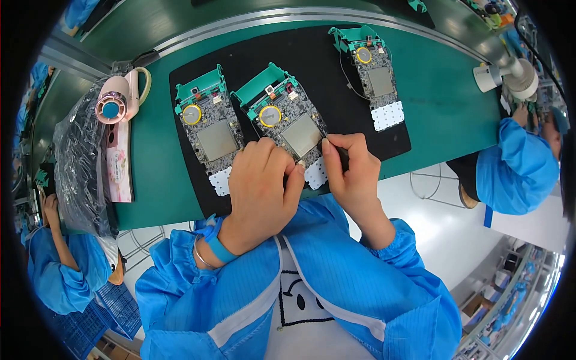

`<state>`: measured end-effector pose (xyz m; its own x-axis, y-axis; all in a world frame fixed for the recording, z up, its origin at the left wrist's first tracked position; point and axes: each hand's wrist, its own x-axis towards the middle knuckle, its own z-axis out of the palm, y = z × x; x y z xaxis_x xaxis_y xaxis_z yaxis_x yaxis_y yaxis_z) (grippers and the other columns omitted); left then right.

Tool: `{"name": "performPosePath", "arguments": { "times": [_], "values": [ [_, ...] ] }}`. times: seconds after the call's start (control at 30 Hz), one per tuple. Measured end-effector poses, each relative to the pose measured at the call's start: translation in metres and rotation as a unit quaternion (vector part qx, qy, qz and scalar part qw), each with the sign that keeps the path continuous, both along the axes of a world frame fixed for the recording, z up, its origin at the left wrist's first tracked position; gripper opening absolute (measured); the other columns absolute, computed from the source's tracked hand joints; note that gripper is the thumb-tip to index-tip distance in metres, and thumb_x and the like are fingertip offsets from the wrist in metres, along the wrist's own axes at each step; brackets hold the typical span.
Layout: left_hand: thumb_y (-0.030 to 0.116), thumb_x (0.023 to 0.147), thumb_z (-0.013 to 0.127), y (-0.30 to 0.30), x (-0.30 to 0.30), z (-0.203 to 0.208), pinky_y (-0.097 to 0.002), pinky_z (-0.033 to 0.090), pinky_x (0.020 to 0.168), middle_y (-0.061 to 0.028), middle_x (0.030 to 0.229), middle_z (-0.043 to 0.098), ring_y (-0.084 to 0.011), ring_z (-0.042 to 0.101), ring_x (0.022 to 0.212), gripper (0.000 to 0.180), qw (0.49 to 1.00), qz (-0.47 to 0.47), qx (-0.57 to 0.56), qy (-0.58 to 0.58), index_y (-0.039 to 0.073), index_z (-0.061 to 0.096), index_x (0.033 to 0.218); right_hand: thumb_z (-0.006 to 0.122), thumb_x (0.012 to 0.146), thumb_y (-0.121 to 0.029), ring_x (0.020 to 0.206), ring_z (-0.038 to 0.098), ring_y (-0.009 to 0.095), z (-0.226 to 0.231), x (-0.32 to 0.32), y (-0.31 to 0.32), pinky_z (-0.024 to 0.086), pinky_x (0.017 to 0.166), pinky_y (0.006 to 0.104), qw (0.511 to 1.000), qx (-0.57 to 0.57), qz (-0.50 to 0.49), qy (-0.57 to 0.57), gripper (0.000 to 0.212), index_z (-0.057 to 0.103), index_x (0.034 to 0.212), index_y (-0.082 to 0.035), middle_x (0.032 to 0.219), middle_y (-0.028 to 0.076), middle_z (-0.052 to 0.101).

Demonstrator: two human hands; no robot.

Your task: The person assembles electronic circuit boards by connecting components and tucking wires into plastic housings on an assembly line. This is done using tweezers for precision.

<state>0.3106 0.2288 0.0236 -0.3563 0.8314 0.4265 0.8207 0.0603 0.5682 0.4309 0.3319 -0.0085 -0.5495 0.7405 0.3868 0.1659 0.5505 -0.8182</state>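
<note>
A circuit board (302,135) with a green plastic frame at its far end, a round yellow-rimmed coin cell and a square metal shield lies tilted in front of me. My left hand (262,193), with a blue wrist strap and a bracelet, curls over the board's near left edge, its thumb near the lower end of the shield. At the board's right edge my right hand (354,171) pinches thumb and forefinger together; a small dark thing shows in its fingers, too hidden to name. Another similar board (216,140) lies close by on the left.
A third board (379,82) with a thin looped cable lies at the far right of the black mat (324,66). On the left of the green table are a pink handheld fan (114,101) and plastic bags (81,162). A white lamp-like device (519,78) and co-workers flank the bench.
</note>
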Motion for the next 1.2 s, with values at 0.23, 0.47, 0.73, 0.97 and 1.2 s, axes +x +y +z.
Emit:
{"name": "performPosePath", "arguments": {
  "times": [0.23,0.47,0.73,0.97,1.2],
  "values": [
    [0.007,0.071,0.066,-0.001,-0.004,-0.002,-0.0375,0.031,0.059,-0.0089,0.072,0.043,-0.0268,0.044,0.066,0.018,1.0,-0.024,0.012,-0.003,0.007,0.048,0.07,0.064,0.085,-0.005,0.055,0.058,0.012,0.002,0.0,0.004,0.044,0.05,0.0243,0.999,0.001,0.01,0.032,0.01,0.056,0.092,-0.002,0.069,0.007,0.062],
    [0.006,0.071,0.066,-0.003,-0.005,0.0,-0.0383,0.032,0.06,-0.0097,0.074,0.045,-0.0273,0.045,0.068,0.017,0.999,-0.033,0.004,-0.003,0.006,0.049,0.072,0.063,0.086,-0.004,0.057,0.055,0.012,0.008,-0.003,0.003,0.044,0.054,0.0227,0.998,0.051,0.016,-0.015,0.012,0.058,0.096,-0.001,0.07,0.008,0.06],
    [-0.005,0.061,0.055,-0.009,-0.016,0.02,-0.0408,0.037,0.069,-0.0131,0.1,0.059,-0.0298,0.051,0.078,0.034,0.984,-0.137,0.072,-0.092,0.004,0.055,0.093,0.068,0.078,-0.002,0.068,0.057,0.024,0.039,0.013,-0.006,0.047,0.059,0.0294,0.978,0.189,0.045,-0.08,0.03,0.064,0.107,-0.002,0.094,0.016,0.056],
    [-0.005,0.059,0.051,0.013,-0.052,0.046,-0.0466,0.036,0.095,-0.0181,0.121,0.05,-0.0357,0.046,0.112,0.058,0.992,-0.087,-0.015,0.093,-0.001,0.053,0.116,0.072,0.076,-0.012,0.076,0.06,0.025,0.07,0.035,-0.004,0.049,0.062,0.0314,0.983,0.056,0.094,-0.147,0.035,0.063,0.107,0.002,0.096,0.016,0.054],
    [-0.002,0.063,0.055,0.027,-0.062,0.045,-0.0435,0.037,0.096,-0.0186,0.117,0.047,-0.0366,0.044,0.112,0.061,0.982,-0.166,-0.026,0.09,0.0,0.048,0.123,0.066,0.081,-0.019,0.074,0.057,0.018,0.084,-0.013,0.026,0.045,0.064,0.0287,0.99,-0.107,0.056,-0.075,0.031,0.065,0.104,0.002,0.087,0.01,0.054]
  ]
}}
